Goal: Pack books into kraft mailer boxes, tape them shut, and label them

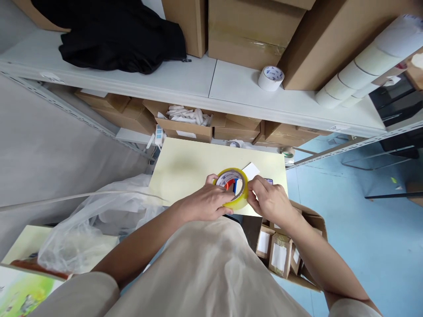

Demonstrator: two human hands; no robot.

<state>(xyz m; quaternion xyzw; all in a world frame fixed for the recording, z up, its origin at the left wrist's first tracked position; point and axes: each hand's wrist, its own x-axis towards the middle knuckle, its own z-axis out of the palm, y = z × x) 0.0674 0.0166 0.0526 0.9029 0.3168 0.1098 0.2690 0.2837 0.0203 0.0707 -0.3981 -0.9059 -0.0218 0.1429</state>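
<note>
A roll of yellow packing tape (pixel 243 193) with a printed cardboard core is held above the pale yellow table (pixel 190 163). My left hand (pixel 206 200) is closed around its left side, thumb at the lower edge. At the right rim, the fingertips of my right hand (pixel 269 198) are pinched together against the tape; a loose end is not clearly visible. Through the core shows a blue and orange-red object (pixel 235 186), its kind unclear. A white paper piece (pixel 251 171) lies behind the roll, and a small dark-edged object (pixel 269 181) is partly hidden by my right hand.
Behind the table stands a shelf (pixel 241 83) with cardboard boxes (pixel 247 35), a black garment (pixel 125 39), a white tape roll (pixel 271 78) and stacked rolls (pixel 366 66). An open carton (pixel 315 220) of small boxes sits at lower right; clear plastic (pixel 76 237) lies left.
</note>
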